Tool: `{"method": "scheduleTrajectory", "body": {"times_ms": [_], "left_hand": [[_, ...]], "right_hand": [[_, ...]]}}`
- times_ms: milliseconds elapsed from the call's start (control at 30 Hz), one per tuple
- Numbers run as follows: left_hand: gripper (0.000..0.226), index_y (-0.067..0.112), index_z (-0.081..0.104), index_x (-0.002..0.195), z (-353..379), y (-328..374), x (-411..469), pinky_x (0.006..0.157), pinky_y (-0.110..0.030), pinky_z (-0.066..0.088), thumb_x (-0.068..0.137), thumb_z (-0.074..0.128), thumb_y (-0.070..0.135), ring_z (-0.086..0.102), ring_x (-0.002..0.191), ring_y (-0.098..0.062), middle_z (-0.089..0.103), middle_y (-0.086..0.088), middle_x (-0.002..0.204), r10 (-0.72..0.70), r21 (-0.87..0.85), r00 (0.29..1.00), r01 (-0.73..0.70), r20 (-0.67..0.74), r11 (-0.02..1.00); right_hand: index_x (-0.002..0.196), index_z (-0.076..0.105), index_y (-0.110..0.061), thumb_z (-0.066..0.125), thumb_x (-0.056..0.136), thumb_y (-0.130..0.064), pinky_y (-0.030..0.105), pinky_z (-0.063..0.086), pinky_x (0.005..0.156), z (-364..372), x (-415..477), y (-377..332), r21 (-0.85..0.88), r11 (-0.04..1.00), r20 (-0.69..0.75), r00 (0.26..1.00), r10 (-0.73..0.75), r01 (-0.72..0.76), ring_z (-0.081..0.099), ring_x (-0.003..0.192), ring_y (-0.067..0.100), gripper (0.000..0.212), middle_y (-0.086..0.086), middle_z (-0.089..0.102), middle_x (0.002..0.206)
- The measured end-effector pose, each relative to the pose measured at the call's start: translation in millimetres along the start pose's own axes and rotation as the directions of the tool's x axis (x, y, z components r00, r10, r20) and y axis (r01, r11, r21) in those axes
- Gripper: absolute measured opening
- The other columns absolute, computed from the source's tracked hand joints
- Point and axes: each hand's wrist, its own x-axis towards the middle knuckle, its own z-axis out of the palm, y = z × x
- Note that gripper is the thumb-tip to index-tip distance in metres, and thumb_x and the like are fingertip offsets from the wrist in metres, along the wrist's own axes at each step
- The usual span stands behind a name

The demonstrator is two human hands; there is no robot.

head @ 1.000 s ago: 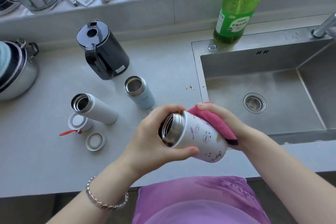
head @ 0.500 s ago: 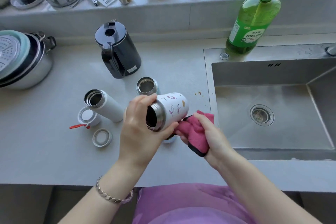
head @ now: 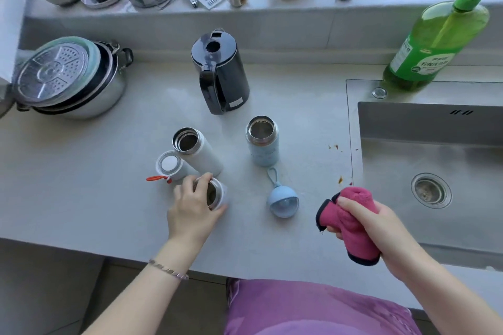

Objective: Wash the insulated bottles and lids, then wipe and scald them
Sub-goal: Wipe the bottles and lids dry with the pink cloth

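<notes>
Grey stone countertop (head: pixel 81 198) carries everything in the scene, with the steel sink (head: pixel 435 128) sunk into its right end. No bottle or lid is in the basin, so the washing looks done and the wiping stage seems to be in hand.

A green detergent bottle (head: pixel 435 46) stands at the sink's back corner, within reach of the basin. The black kettle (head: pixel 221 73) sits mid-counter just behind the bottles, probably kept close for the scalding.

Three insulated bottles are grouped in front of it, all upright with mouths open, which lets them air and take hot water. The white bottle (head: pixel 198 152) is on the left and the pale blue bottle (head: pixel 262 144) is near it on the right. The third bottle (head: pixel 216 194) stands just in front of the white one.

The left hand (head: pixel 190 212) covers that third bottle from above, its fingers curled round the rim, steadying it on the counter.

A white lid (head: pixel 170 166) with an orange loop touches the white bottle's side. The round blue lid (head: pixel 282 202) lies in front of the blue bottle, so each lid stays by its own flask.

The right hand (head: pixel 381 226) is clenched on a bunched pink cloth (head: pixel 351 215), held off the counter beside the sink edge, likely ready for the next piece.
</notes>
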Motion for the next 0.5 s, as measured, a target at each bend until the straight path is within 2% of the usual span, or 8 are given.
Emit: {"method": "scheduleTrajectory", "body": {"times_ms": [100, 233, 300, 367, 400, 433, 467, 500], "left_hand": [[0.069, 0.025, 0.044, 0.134, 8, 4, 10, 0.087, -0.037, 0.042, 0.073, 0.073, 0.04, 0.042, 0.115, -0.027, 0.044, -0.004, 0.13, 0.004, 0.072, 0.999, -0.008, 0.051, 0.997], [0.078, 0.024, 0.039, 0.137, 4, 3, 17, 0.09, -0.037, 0.043, 0.071, 0.073, 0.047, 0.043, 0.117, -0.029, 0.04, -0.008, 0.136, -0.019, 0.178, 0.995, 0.0, 0.103, 0.984], [0.079, 0.016, 0.056, 0.123, 6, 1, 16, 0.081, -0.042, 0.047, 0.055, 0.083, 0.047, 0.052, 0.103, -0.036, 0.053, -0.017, 0.12, 0.137, 0.271, 0.988, -0.113, -0.073, 0.956], [0.066, 0.012, 0.06, 0.113, 11, 6, 8, 0.084, -0.046, 0.039, 0.058, 0.074, 0.047, 0.049, 0.1, -0.035, 0.054, -0.02, 0.113, 0.37, 0.302, 0.881, -0.282, -0.294, 0.911], [0.057, 0.013, 0.057, 0.112, 15, 12, 2, 0.087, -0.044, 0.034, 0.067, 0.066, 0.045, 0.045, 0.102, -0.033, 0.052, -0.017, 0.114, 0.474, 0.288, 0.813, -0.391, -0.337, 0.874], [0.048, 0.014, 0.054, 0.112, 19, 21, -3, 0.087, -0.04, 0.032, 0.073, 0.058, 0.043, 0.044, 0.102, -0.031, 0.053, -0.013, 0.113, 0.56, 0.249, 0.761, -0.502, -0.328, 0.828], [0.043, 0.015, 0.054, 0.111, 20, 34, -6, 0.085, -0.036, 0.032, 0.076, 0.053, 0.04, 0.047, 0.101, -0.028, 0.057, -0.009, 0.11, 0.609, 0.191, 0.744, -0.578, -0.275, 0.793], [0.041, 0.015, 0.055, 0.112, 22, 47, -8, 0.083, -0.033, 0.033, 0.078, 0.051, 0.039, 0.051, 0.1, -0.027, 0.059, -0.005, 0.108, 0.624, 0.116, 0.763, -0.613, -0.166, 0.781]], "right_hand": [[0.09, 0.064, -0.013, 0.063, 0.085, -0.017, 0.047, 0.049, 0.087, -3, 1, -2, -0.003, 1.0, -0.015, 1.0, -0.023, 0.023, 0.067, 0.077, 0.036, 0.007, 0.023, 0.071, 0.076], [0.093, 0.063, -0.015, 0.062, 0.086, -0.016, 0.038, 0.051, 0.076, -6, 1, -2, 0.014, 0.999, -0.035, 0.999, -0.041, 0.042, 0.067, 0.063, 0.027, 0.007, 0.019, 0.07, 0.069], [0.093, 0.063, -0.014, 0.063, 0.086, -0.016, 0.039, 0.051, 0.078, -6, 1, -1, 0.014, 0.999, -0.046, 0.998, -0.033, 0.033, 0.066, 0.067, 0.031, 0.007, 0.018, 0.071, 0.069], [0.089, 0.063, -0.013, 0.062, 0.086, -0.015, 0.038, 0.05, 0.076, -5, 1, 1, 0.01, 0.999, -0.048, 0.998, -0.031, 0.032, 0.064, 0.067, 0.031, 0.004, 0.016, 0.07, 0.066], [0.088, 0.063, -0.014, 0.062, 0.086, -0.014, 0.037, 0.049, 0.074, -6, 2, 2, 0.008, 0.999, -0.047, 0.998, -0.034, 0.034, 0.064, 0.067, 0.03, 0.002, 0.015, 0.07, 0.066], [0.087, 0.063, -0.013, 0.062, 0.086, -0.014, 0.035, 0.049, 0.072, -6, 2, 3, 0.005, 0.999, -0.049, 0.998, -0.036, 0.036, 0.063, 0.066, 0.028, 0.002, 0.014, 0.07, 0.066], [0.087, 0.063, -0.013, 0.062, 0.086, -0.013, 0.033, 0.049, 0.069, -8, 2, 5, 0.001, 0.999, -0.052, 0.998, -0.038, 0.038, 0.063, 0.065, 0.026, 0.002, 0.013, 0.069, 0.066], [0.087, 0.063, -0.013, 0.062, 0.086, -0.012, 0.029, 0.049, 0.065, -10, 2, 6, 0.001, 0.999, -0.054, 0.998, -0.042, 0.042, 0.063, 0.062, 0.022, 0.001, 0.011, 0.068, 0.065]]}}
